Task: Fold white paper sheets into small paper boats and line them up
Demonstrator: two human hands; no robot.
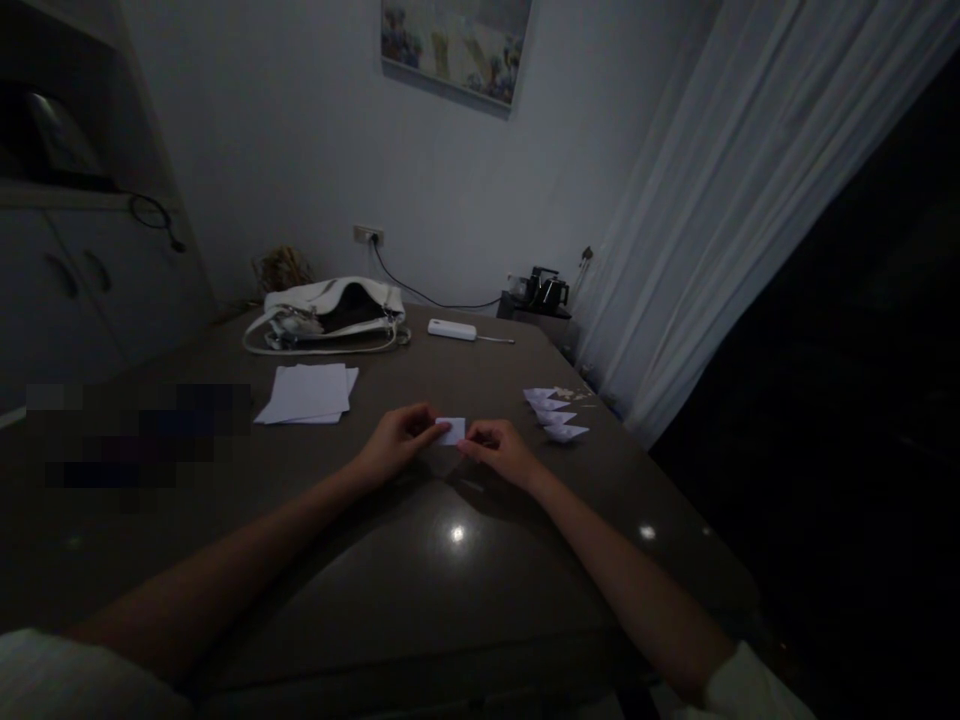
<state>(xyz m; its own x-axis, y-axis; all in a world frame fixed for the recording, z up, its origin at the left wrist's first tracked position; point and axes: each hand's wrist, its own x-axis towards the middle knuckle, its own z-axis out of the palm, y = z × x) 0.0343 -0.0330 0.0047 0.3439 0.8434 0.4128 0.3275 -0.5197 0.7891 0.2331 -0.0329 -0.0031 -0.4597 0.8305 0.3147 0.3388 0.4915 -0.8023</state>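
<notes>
A small folded piece of white paper (451, 431) is held between my two hands over the dark table. My left hand (399, 441) pinches its left side, thumb on top. At the lower right corner, the thumb and fingertips of my right hand (504, 452) grip the same paper. Several folded paper boats (555, 412) stand in a row to the right of my right hand. Beyond my left hand lies a stack of white paper sheets (309, 393), its sheets slightly askew.
A white handbag (334, 312) lies at the table's far left, near a white power bank (452, 329) with a short cable. Small pale scraps (566, 393) lie by the boats. A black kettle (553, 292) stands beyond the far edge. A white curtain (697, 170) hangs at right.
</notes>
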